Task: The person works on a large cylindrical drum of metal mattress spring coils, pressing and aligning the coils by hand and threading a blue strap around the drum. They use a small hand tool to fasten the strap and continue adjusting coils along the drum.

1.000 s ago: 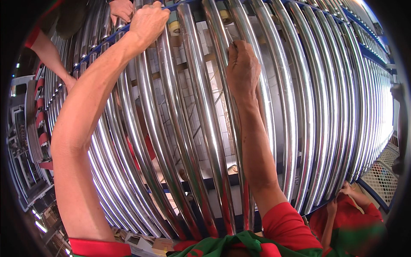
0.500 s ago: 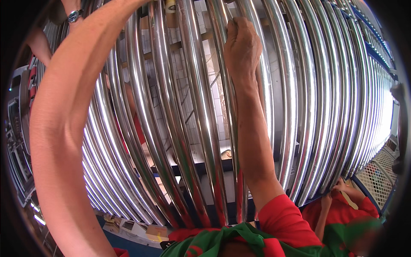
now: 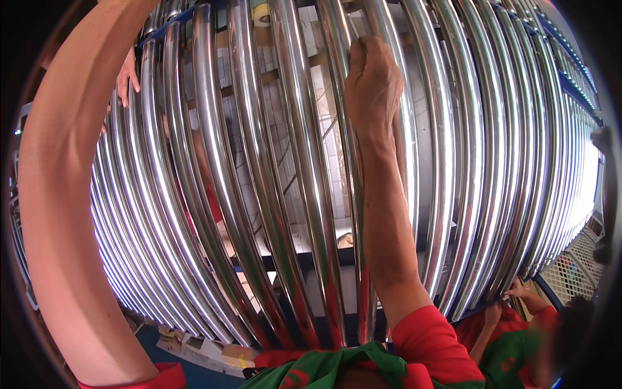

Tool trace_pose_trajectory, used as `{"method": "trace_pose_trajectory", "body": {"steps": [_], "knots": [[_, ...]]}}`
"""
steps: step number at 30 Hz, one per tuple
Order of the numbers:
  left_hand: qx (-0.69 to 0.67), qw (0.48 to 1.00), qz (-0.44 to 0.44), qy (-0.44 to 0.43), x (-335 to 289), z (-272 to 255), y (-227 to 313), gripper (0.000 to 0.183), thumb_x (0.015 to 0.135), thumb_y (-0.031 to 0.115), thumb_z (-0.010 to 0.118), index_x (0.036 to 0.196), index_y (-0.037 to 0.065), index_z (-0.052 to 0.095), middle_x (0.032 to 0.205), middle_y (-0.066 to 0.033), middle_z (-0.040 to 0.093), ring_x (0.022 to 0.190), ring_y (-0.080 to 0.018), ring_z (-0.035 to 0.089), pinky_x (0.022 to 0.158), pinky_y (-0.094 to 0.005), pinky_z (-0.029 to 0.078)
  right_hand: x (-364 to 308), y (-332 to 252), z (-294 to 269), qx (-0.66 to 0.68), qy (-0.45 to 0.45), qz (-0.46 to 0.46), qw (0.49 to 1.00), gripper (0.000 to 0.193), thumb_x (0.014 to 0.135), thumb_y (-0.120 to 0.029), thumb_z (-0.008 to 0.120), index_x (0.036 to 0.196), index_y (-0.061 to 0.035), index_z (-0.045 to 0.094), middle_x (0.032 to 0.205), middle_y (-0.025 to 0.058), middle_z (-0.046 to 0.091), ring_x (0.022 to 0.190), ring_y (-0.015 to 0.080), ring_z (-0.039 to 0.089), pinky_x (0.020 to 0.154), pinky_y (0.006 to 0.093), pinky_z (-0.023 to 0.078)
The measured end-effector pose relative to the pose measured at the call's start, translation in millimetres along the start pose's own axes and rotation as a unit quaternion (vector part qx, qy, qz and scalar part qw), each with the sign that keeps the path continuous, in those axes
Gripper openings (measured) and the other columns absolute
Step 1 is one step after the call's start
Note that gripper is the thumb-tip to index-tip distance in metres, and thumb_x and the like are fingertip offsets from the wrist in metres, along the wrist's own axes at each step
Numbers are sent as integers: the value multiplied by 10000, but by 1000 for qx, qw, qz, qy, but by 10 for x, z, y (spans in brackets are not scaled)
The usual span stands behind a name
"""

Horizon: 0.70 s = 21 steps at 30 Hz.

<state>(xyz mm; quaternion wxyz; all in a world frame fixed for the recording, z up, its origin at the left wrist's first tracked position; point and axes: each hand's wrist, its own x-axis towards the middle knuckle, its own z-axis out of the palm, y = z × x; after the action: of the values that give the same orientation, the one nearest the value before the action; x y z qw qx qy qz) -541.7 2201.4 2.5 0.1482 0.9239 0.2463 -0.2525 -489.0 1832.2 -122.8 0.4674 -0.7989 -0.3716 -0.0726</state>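
Note:
My right hand [image 3: 374, 87] is closed above the long shiny metal rollers [image 3: 298, 123], its back toward me. Its curled fingers hide whatever they may hold, over the narrow gap between two rollers. From the lower left my left forearm [image 3: 61, 175] rises large and close, crossing over the rollers there. My left hand lies beyond the top edge, out of sight. Past that forearm, another person's hand [image 3: 127, 81] has its fingers hanging down over the leftmost rollers.
At the lower right, a co-worker's hands [image 3: 515, 290] are by the near roller ends. Beside them is a pale mesh panel [image 3: 576, 262]. A cardboard box [image 3: 237, 355] lies below the rollers' near end. A yellowish cylinder [image 3: 261, 15] shows between rollers at the far side.
My left forearm has swung left, uncovering more rollers. My right hand has shifted slightly down and right in the picture. The other person's wrist with a watch is no longer visible; fingers now show.

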Motion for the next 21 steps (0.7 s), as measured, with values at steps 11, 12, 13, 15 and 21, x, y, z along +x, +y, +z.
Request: {"method": "trace_pose_trajectory", "body": {"steps": [11,12,13,15,21], "knots": [[405,901,66,145,-415,412,504,193,853,159,638,820,17,764,821,-217,748,796,-376,756,709,-473,600,-9,-24,-18,-2,-10,12,1000,131,1040,-191,586,1030,-67,628,927,117,650,796,354,659,634,485,501],[416,896,59,145,-414,415,550,197,857,158,633,822,16,764,830,-216,750,802,-377,757,709,-473,600,-1,-26,-22,0,-2,7,1000,131,1040,-191,586,1028,-68,628,927,117,650,795,356,659,634,485,502],[425,893,55,138,-399,430,596,201,862,156,628,823,15,764,839,-215,752,809,-377,757,709,-473,600,1,-29,-30,-5,-13,19,1000,148,1039,-188,589,1056,-54,648,941,137,671,819,359,675,666,472,515],[406,906,23,114,-364,498,697,209,876,163,623,838,28,778,877,-206,762,833,-360,761,718,-459,604,2,-36,-47,-8,-21,28,999,195,1038,-183,597,1111,-26,686,971,177,715,866,366,707,730,445,542],[329,918,-52,214,-259,1035,938,206,894,182,631,870,76,805,897,-154,781,895,-291,771,755,-410,612,-2,-49,-53,12,-16,26,999,181,1033,-191,600,1081,-36,679,941,160,701,835,378,689,719,460,528]]}}
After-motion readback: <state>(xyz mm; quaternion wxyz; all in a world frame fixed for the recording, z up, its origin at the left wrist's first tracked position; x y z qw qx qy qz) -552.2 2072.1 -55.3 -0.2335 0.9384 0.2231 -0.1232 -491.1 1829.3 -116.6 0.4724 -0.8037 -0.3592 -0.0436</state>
